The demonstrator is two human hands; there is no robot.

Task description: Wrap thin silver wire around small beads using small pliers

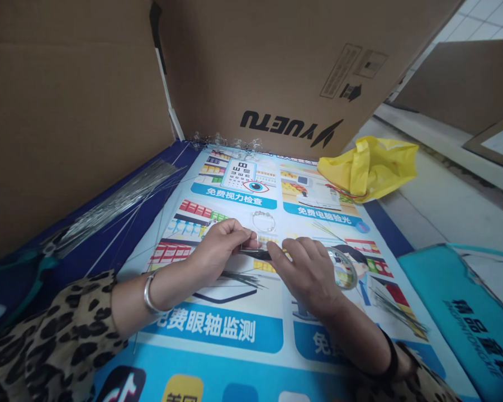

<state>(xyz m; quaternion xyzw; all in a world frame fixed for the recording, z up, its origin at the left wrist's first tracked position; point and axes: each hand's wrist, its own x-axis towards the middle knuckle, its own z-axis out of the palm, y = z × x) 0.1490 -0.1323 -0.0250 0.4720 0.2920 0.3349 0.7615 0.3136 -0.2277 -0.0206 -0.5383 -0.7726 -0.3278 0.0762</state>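
Note:
My left hand (218, 251), with a silver bangle at the wrist, is closed in a pinch on a thin bent wire (257, 240). My right hand (310, 271) is closed around a slim dark tool (256, 254) whose tip reaches toward the left fingertips. The grip hides most of that tool, so its kind is unclear. Just beyond my hands, a small wire ring (263, 221) with clear bits on it lies on the printed sheet (251, 363). Short dark wires (245, 279) lie below my left hand. A clear round roll (344, 268) sits beside my right hand.
Cardboard walls (251, 67) stand behind and at left. Long loose wires (121, 192) and teal-handled pliers (42, 262) lie on the left. Wire ornaments (226, 142) line the back. At right are a yellow bag (373, 167), more short wires (400, 312) and a teal bag (448, 301).

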